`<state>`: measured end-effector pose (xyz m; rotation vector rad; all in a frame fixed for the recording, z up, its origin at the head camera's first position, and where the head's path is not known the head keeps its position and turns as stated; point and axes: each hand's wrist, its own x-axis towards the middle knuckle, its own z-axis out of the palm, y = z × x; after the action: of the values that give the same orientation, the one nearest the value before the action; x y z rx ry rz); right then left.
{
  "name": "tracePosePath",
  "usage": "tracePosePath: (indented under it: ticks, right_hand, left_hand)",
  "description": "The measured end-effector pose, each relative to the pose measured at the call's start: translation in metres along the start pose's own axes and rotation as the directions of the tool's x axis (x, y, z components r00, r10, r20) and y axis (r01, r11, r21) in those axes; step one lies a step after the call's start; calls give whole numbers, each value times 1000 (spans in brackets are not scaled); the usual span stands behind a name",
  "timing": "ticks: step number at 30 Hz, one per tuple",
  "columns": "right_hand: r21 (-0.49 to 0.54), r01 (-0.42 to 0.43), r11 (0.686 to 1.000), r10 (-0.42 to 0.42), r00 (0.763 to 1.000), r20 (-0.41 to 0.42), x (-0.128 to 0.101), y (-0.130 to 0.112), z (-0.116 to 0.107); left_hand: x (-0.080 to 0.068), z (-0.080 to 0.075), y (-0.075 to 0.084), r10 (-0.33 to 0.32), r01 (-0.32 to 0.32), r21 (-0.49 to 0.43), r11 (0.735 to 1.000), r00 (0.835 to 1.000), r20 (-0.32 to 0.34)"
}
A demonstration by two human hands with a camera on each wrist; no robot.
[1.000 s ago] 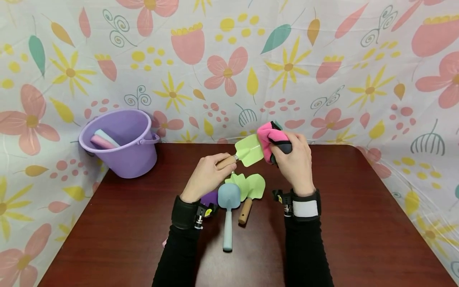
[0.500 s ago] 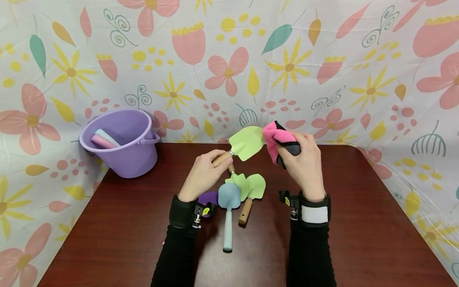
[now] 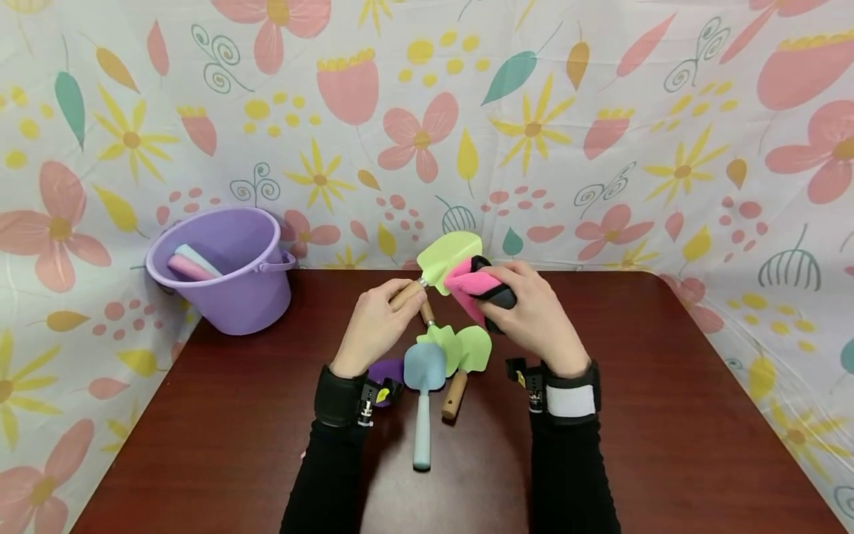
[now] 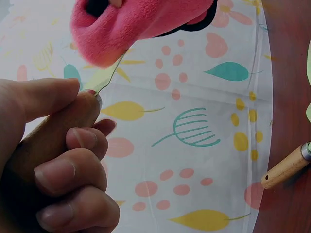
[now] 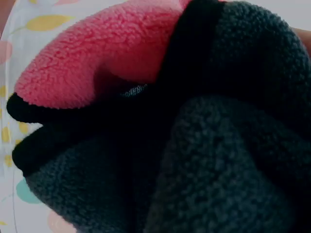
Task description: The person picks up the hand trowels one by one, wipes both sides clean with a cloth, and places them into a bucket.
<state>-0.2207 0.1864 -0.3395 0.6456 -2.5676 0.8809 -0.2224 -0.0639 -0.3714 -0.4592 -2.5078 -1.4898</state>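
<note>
My left hand [image 3: 376, 324] grips the wooden handle [image 4: 58, 128] of a light green toy trowel [image 3: 448, 251], raised above the table with its blade tilted up. A folded pink and dark grey cloth [image 3: 472, 285] is bunched in my right hand [image 3: 539, 320]. The cloth lies against the blade's right side near the handle, covering part of it. Through the left wrist view, the pink cloth [image 4: 141, 26] overlaps the blade, which shows nearly edge-on. Dark grey and pink folds of cloth [image 5: 209, 165] fill most of the right wrist view.
Below my hands lie a blue shovel [image 3: 423, 371], a green trowel [image 3: 474, 347], a green wavy-edged tool [image 3: 440, 341] and a partly hidden purple piece [image 3: 383, 371]. A purple bucket [image 3: 250, 297] holding pink and light blue handles stands back left, by the patterned curtain [image 3: 567, 185].
The right hand with the cloth first shifts right along the blade's tip, then left and down towards the handle. The trowel's blade has turned in the left hand's grip.
</note>
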Motion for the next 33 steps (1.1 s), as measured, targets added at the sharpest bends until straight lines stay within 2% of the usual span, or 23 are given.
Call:
tracePosePath:
  ticks: [7, 12, 17, 23, 33]
  right_hand:
    - [9, 83, 996, -83, 996, -15, 3, -12, 9]
    - [-4, 91, 996, -91, 996, -18, 4, -15, 15]
    - [-23, 27, 999, -28, 998, -60, 6, -11, 21]
    - [19, -51, 999, 53, 988, -144, 9, -2, 23]
    - [59, -142, 988, 153, 945, -289, 11, 9, 21]
  left_hand:
    - [1, 6, 2, 9, -9, 6, 1000, 1000, -18]
    - [0, 13, 4, 26, -26, -7, 1000, 1000, -17]
    - [0, 22, 6, 71, -70, 39, 997, 997, -15]
    - [0, 28, 9, 122, -119, 109, 987, 992, -21]
    - [-1, 24, 11, 119, -120, 122, 985, 993, 15]
